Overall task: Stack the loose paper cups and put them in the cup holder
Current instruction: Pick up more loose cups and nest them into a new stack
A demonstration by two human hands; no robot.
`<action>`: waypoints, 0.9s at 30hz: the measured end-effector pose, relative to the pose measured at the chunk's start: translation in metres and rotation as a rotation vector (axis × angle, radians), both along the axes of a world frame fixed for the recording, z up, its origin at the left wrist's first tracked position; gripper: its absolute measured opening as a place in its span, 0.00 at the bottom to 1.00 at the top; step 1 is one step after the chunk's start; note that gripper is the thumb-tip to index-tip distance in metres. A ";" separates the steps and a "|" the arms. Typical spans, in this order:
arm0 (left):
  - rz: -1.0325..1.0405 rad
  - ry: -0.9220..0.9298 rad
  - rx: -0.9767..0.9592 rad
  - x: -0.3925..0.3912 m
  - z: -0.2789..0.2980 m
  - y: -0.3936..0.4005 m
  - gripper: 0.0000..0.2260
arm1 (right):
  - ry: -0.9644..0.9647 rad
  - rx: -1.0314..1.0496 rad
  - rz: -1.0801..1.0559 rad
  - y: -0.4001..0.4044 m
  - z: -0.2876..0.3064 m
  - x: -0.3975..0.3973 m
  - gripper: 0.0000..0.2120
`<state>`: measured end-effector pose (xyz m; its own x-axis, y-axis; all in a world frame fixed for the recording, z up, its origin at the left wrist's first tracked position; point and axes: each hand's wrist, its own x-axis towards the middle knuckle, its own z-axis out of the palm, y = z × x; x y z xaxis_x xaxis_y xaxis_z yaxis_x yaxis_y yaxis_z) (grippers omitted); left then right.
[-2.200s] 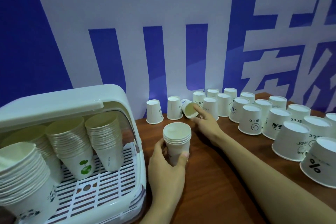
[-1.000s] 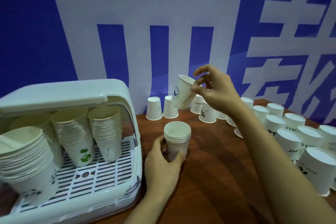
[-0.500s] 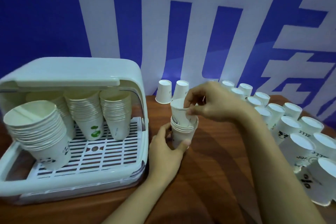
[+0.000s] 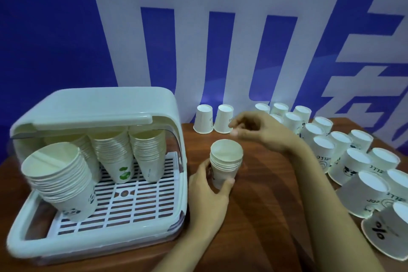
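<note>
A: Head view first. Where's the stack [image 4: 225, 162]?

B: Mouth up on the brown surface [image 4: 265, 216], near the middle of the picture. The left hand [image 4: 209, 192] is wrapped round its lower half, thumb on one side, fingers on the other. The cup holder [image 4: 95, 161] stands just beside it at 9 o'clock, lid raised, with several nested stacks already on the rack.

A: And the right hand [image 4: 260, 132]?

B: It hovers above the surface at about 1 o'clock from the stack, fingers loosely curled with nothing between them; I see no cup in it.

A: So which loose cups are nearest?

B: Two upturned cups [image 4: 213, 119], bottoms up, stand by the blue wall at 10 o'clock from the right hand, the closer one just beside its fingertips. The larger crowd of upturned cups [image 4: 344, 157] spreads from 1 to 4 o'clock behind the wrist.

A: Their long axis?

B: Upright, narrow end on top. I judge any cup picked must be flipped mouth up before it drops into the stack, and the right hand is plainly the nearer one.
</note>
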<state>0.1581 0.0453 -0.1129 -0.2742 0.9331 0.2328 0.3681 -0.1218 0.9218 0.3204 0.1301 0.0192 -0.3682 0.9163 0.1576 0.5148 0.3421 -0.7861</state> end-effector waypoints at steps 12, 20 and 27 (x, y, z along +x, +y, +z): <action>-0.061 -0.069 -0.062 0.000 0.003 0.000 0.31 | -0.913 0.331 -0.336 0.139 -0.069 -0.040 0.48; -0.045 0.010 0.002 -0.002 -0.001 0.003 0.28 | -0.300 0.376 -0.648 0.072 -0.042 -0.009 0.31; -0.056 0.015 -0.024 0.001 0.002 0.003 0.30 | 0.400 0.241 -0.494 -0.016 -0.036 -0.004 0.23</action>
<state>0.1589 0.0482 -0.1112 -0.2183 0.9522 0.2136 0.3749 -0.1203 0.9192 0.3161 0.1143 -0.0165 0.2139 0.8842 0.4153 0.3410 0.3308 -0.8799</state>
